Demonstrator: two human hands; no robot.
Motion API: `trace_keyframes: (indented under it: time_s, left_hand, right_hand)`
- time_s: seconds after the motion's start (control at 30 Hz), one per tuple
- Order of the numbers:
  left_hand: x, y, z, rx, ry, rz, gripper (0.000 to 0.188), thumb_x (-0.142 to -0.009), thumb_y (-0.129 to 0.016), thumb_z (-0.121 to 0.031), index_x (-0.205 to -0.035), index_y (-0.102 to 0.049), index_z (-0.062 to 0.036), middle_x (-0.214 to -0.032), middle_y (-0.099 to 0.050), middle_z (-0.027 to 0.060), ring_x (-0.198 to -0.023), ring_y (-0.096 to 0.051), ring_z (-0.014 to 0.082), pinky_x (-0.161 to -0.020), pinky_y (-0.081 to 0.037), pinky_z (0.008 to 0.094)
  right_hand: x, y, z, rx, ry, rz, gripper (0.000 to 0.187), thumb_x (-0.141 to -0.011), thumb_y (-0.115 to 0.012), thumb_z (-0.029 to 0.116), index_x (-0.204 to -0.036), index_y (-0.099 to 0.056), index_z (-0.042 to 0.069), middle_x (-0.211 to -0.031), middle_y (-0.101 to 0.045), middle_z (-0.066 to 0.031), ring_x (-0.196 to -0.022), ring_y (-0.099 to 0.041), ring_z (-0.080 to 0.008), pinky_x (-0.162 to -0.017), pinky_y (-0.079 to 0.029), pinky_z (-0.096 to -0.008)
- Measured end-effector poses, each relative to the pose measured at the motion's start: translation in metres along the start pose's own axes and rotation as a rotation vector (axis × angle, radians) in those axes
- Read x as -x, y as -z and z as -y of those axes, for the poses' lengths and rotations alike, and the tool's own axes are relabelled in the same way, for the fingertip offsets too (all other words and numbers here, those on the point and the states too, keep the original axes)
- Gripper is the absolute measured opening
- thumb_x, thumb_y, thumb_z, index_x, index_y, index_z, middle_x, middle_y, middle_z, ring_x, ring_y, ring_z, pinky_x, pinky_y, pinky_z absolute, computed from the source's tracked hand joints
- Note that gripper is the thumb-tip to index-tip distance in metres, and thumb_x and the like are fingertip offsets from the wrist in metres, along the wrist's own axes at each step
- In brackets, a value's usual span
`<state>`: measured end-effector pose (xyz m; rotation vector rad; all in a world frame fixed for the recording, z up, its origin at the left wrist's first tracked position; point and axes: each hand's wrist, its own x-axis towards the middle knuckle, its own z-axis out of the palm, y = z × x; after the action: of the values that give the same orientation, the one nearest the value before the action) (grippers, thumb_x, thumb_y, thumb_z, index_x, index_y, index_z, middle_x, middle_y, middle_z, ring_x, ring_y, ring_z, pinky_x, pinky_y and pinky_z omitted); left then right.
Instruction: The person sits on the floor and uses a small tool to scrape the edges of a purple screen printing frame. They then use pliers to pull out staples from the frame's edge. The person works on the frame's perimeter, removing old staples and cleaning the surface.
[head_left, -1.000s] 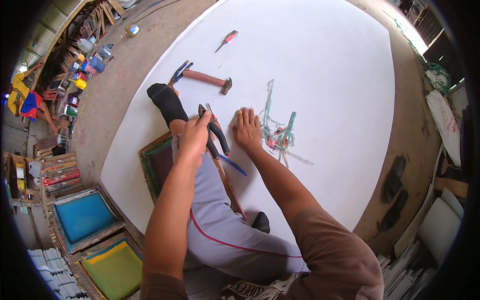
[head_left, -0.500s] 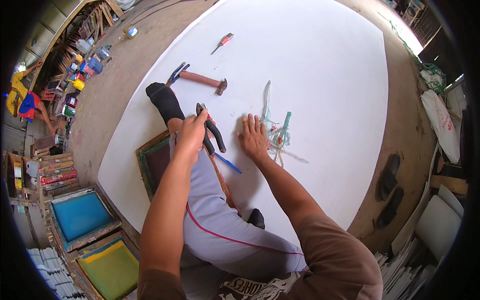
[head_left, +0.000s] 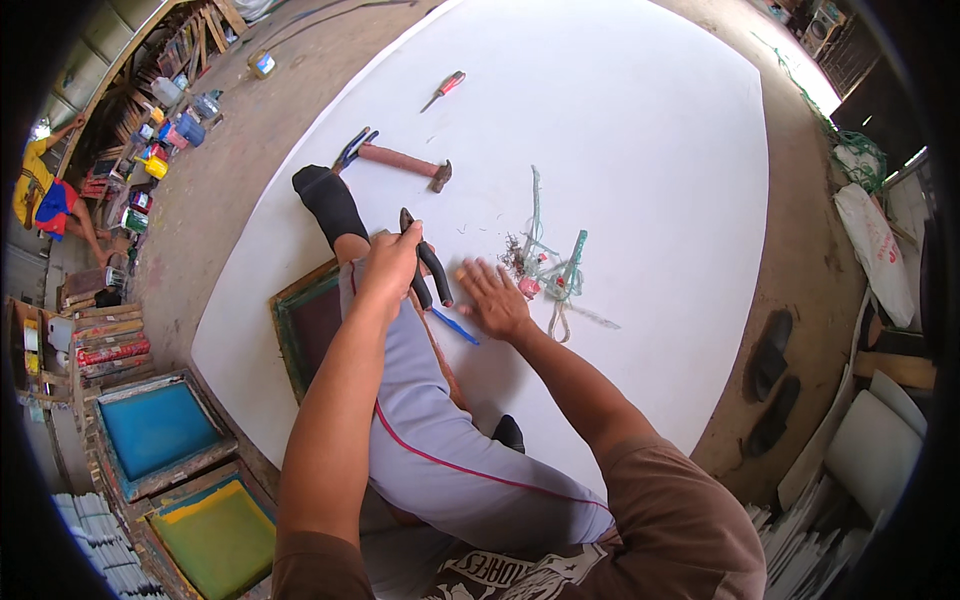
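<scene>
In the head view, the step in hand looks like sweeping up: the right hand (head_left: 495,300), palm down with its fingers spread and gripping nothing, lies on the white sheet (head_left: 650,150) at the centre of the frame, just beside a scatter of dark bits (head_left: 514,255). The left hand (head_left: 393,265), left of centre, is closed around black-handled pliers (head_left: 432,272), their nose toward the top of the frame. By my judgement, the next move calls for a flat, light stroke of the right palm, with the pliers kept out of its way.

What crowds that stroke is the tangle of green and clear strips (head_left: 570,275) right beside the bits; a blue pen-like stick (head_left: 455,328) lies near the hand's lower left. The grey-trousered leg (head_left: 440,420) lies across a green-edged frame (head_left: 292,320), limiting room at lower left. Toward the upper left lie a hammer (head_left: 405,162), a blue-handled tool (head_left: 352,148) and, farther up, a red screwdriver (head_left: 443,90), all well apart from the sweeping hand. At the left edge sits another person (head_left: 45,190).
</scene>
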<state>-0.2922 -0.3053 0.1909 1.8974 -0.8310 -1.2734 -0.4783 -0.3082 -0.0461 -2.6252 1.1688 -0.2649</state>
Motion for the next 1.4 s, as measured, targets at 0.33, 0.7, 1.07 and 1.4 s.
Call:
trace_keyframes:
  time_s: [0.33,0.7,1.07,1.4]
  left_hand:
    - [0.014,-0.005,-0.005,-0.102,-0.093,-0.069,0.047,-0.105,-0.057,-0.036,-0.084,-0.071,0.0040,-0.070,-0.067,0.0088,-0.065,-0.065,0.0182,-0.062,-0.050,0.0347]
    - [0.004,-0.005,0.008,-0.162,-0.084,-0.068,0.051,-0.104,-0.056,-0.041,-0.077,-0.069,-0.0002,-0.064,-0.064,0.0073,-0.054,-0.058,0.0170,-0.050,-0.043,0.0364]
    - [-0.005,-0.014,0.011,-0.156,-0.084,-0.038,0.042,-0.104,-0.057,-0.044,-0.097,-0.070,-0.0045,-0.067,-0.061,0.0027,-0.043,-0.044,0.0104,-0.039,-0.029,0.0291]
    - [0.039,-0.011,-0.036,0.072,-0.271,-0.052,0.048,-0.104,-0.060,-0.048,-0.106,-0.073,-0.0019,-0.066,-0.057,0.0010,-0.046,-0.044,0.0100,-0.043,-0.034,0.0275]
  right_hand:
    - [0.047,0.018,-0.004,0.047,0.024,0.050,0.067,-0.105,-0.047,0.048,-0.162,-0.033,0.015,-0.170,-0.029,-0.0106,-0.158,-0.022,-0.0305,-0.127,-0.018,-0.0539]
    - [0.088,0.031,0.004,0.006,0.130,0.133,0.073,-0.104,-0.045,0.056,-0.163,-0.030,0.015,-0.169,-0.031,-0.0097,-0.157,-0.026,-0.0301,-0.127,-0.020,-0.0507]
    - [0.080,0.014,-0.016,0.130,-0.030,-0.061,0.071,-0.103,-0.045,0.059,-0.158,-0.039,0.013,-0.164,-0.037,-0.0155,-0.156,-0.028,-0.0335,-0.126,-0.021,-0.0523]
    - [-0.025,0.220,0.060,-1.421,-0.141,-0.163,0.051,-0.110,-0.049,0.042,-0.140,-0.057,0.002,-0.091,-0.067,-0.0100,-0.079,-0.068,-0.0145,-0.064,-0.055,-0.0282]
